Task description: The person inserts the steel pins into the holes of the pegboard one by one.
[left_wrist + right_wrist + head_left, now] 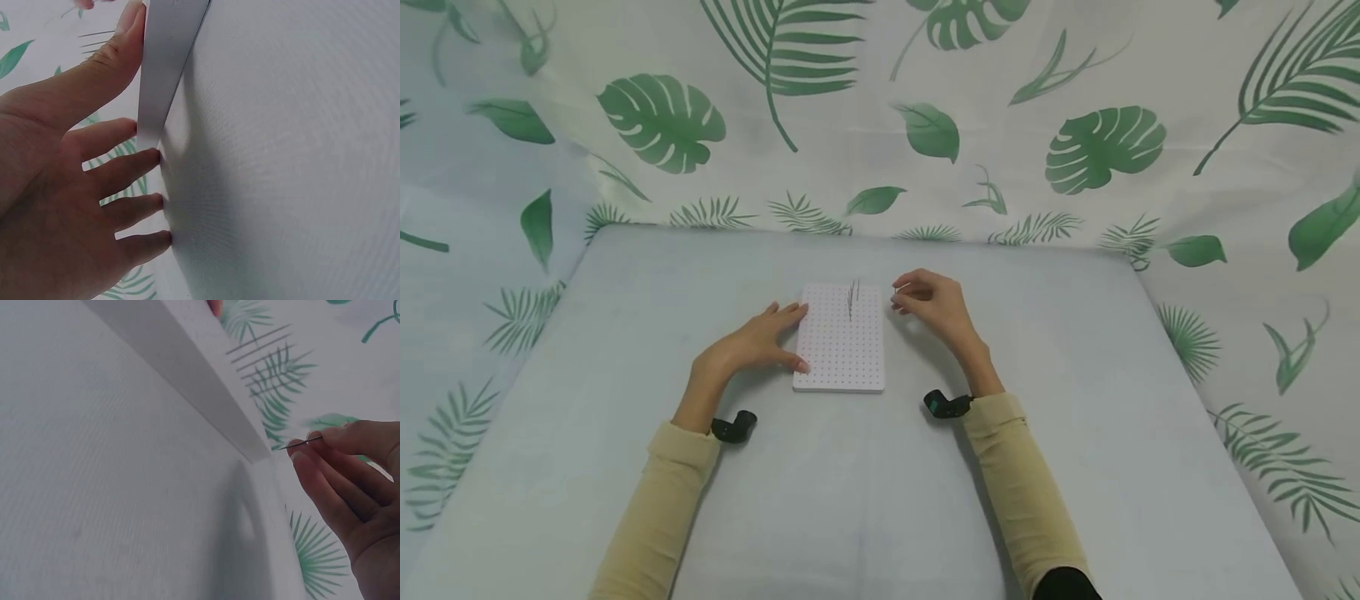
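Note:
A white board (838, 354) with rows of small holes lies flat on the table. Several thin dark needles (851, 302) stand upright in its far part; in the right wrist view these needles (257, 349) rise from the top face. My left hand (747, 343) steadies the board's left side, its fingers spread, thumb on the near left corner and index fingertip at the edge. Just off the far right corner, my right hand (934, 308) pinches one thin needle (301, 443) between thumb and fingertips, its pointed end towards the board.
The white-covered table (865, 492) extends around the board on all sides. A leaf-patterned curtain (842, 150) hangs behind it and along both sides. Small black wrist cameras (735, 427) sit at both sleeves.

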Action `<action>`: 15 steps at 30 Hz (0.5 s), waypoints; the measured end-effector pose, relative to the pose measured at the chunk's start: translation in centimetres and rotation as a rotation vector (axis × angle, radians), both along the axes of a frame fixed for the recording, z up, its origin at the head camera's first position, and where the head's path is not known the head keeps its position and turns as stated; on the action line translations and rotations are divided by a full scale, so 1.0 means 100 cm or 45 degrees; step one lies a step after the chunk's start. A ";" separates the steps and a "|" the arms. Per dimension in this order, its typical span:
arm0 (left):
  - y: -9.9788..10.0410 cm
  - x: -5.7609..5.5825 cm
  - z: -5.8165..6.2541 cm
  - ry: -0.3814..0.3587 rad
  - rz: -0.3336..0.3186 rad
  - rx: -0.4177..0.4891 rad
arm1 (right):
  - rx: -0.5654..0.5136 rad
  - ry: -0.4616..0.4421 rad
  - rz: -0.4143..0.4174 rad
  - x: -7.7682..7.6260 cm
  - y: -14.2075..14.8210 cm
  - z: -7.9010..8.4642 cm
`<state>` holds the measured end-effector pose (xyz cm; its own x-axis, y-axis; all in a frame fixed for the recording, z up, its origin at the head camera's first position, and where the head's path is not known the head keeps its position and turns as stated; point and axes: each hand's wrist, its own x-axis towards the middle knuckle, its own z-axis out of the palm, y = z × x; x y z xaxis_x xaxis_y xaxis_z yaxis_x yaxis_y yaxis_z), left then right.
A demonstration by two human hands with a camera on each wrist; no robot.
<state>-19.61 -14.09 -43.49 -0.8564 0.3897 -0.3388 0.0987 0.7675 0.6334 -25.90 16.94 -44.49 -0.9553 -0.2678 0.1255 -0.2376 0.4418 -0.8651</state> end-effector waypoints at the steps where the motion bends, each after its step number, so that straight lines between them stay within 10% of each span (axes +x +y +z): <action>1: 0.000 0.000 0.001 0.005 -0.005 0.000 | -0.015 0.002 0.008 -0.001 -0.002 0.000; 15: 0.000 0.001 -0.001 -0.004 0.003 -0.007 | -0.136 -0.043 0.060 -0.007 -0.025 0.000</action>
<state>-19.48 -14.07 -43.59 -0.8563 0.3856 -0.3436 0.0946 0.7712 0.6296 -26.61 14.42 -44.52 -0.9460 -0.2995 0.1237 -0.2258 0.3354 -0.9146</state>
